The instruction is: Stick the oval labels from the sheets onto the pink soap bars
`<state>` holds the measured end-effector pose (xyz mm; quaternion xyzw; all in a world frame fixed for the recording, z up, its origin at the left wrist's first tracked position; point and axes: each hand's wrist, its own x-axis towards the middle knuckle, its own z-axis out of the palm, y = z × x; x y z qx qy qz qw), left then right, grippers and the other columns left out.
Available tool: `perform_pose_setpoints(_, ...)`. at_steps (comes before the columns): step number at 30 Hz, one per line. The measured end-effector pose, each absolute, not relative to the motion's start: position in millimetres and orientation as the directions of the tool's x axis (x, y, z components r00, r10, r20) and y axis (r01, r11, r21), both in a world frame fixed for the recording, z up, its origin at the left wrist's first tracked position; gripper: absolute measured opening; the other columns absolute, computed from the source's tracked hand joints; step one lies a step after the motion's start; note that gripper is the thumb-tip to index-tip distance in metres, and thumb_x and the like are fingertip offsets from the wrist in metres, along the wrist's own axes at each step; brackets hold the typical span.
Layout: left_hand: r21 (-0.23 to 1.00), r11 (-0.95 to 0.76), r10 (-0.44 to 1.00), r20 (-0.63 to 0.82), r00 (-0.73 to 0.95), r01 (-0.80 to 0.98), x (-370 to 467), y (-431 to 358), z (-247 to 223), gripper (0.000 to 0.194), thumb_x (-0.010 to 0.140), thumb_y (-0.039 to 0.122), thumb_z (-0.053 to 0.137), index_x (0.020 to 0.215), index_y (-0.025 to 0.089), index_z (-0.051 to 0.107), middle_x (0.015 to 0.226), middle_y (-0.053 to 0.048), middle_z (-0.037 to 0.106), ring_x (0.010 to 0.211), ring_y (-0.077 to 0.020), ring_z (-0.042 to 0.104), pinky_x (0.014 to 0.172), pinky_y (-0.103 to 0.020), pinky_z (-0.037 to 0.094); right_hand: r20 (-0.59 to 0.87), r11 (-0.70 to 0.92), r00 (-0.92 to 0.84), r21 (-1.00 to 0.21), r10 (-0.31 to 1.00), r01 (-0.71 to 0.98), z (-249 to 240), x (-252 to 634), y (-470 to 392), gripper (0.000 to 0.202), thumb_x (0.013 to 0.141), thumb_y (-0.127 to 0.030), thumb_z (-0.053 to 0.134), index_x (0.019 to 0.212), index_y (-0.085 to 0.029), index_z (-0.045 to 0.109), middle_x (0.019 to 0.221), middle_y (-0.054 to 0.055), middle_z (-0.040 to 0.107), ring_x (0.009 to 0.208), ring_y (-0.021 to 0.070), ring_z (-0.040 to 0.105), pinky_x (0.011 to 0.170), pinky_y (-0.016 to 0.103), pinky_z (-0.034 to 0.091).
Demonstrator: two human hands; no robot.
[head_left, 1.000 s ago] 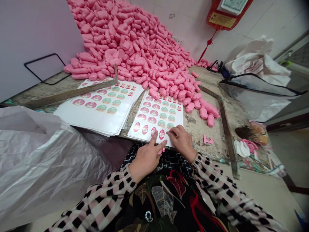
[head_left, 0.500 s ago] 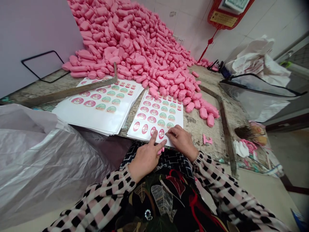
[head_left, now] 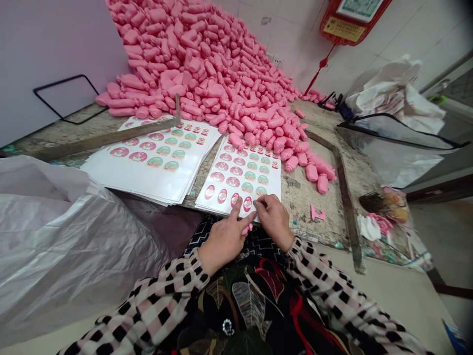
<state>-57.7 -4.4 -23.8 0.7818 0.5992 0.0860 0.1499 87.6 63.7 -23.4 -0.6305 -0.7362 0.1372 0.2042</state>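
Observation:
My left hand (head_left: pixel 223 241) rests at the near edge of a sticker sheet (head_left: pixel 205 203), index finger and thumb spread on the paper. A small pink bottle (head_left: pixel 247 229), mostly hidden, shows under that hand, in its curled fingers. Between the outstretched fingers and my right hand (head_left: pixel 273 219) lies an oval pink sticker (head_left: pixel 247 203), flat on the sheet. The right fingers are pinched together right at this sticker's right edge; what is between their tips is too small to make out. Rows of pink and green stickers cover the upper part of the sheet.
A big heap of pink bottles (head_left: pixel 207 64) spreads over the back of the table and onto the sheet's far edge. Left lies another stack of sticker sheets (head_left: pixel 136 182) under a wooden strip (head_left: pixel 111 138). A pink scrap (head_left: pixel 317 213) and a second strip (head_left: pixel 343 192) lie right.
My right wrist and forearm have shifted slightly left and inward, with the fingertips staying at the same sticker's edge. The left hand holds nearly the same pose.

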Motion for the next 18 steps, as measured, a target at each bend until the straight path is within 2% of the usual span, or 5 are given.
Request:
perform_pose_setpoints(4,0.341,-0.233,0.964,-0.046,0.264,0.911,-57.6,-5.4,-22.5,0.055,0.086,0.029,0.042,0.136,0.042,0.024,0.15,-0.004,-0.002,0.092,-0.0233,0.061,0.072,-0.036,0.048,0.076,0.113,-0.087,-0.459,0.993,0.881,-19.9,84.0,73.6,0.02,0.081,-0.038,0.047,0.083,-0.023,0.061,0.086,0.001,0.059,0.073,0.0148,0.053,0.061,0.026,0.033)
perform_pose_setpoints(12,0.404,-0.223,0.964,-0.046,0.263,0.887,-59.4,-5.5,-22.3,0.053,0.085,0.027,0.045,0.133,0.042,0.031,0.15,-0.003,-0.004,0.096,-0.0238,0.06,0.076,-0.036,0.047,0.039,0.18,-0.182,-0.455,0.983,0.872,-13.6,90.2,74.0,0.021,0.082,-0.038,0.046,0.081,-0.023,0.06,0.084,0.001,0.059,0.074,0.0148,0.053,0.059,0.026,0.032)
perform_pose_setpoints(18,0.397,-0.21,0.964,-0.069,0.257,0.894,-59.1,-2.5,-22.5,0.067,0.083,0.026,0.047,0.138,0.045,0.013,0.15,-0.005,-0.008,0.095,-0.0242,0.06,0.076,-0.036,0.047,0.036,0.191,-0.193,-0.412,0.981,0.891,-10.8,86.6,75.1,0.024,0.081,-0.044,0.047,0.079,-0.023,0.06,0.082,0.001,0.06,0.07,0.0143,0.052,0.056,0.025,0.03)
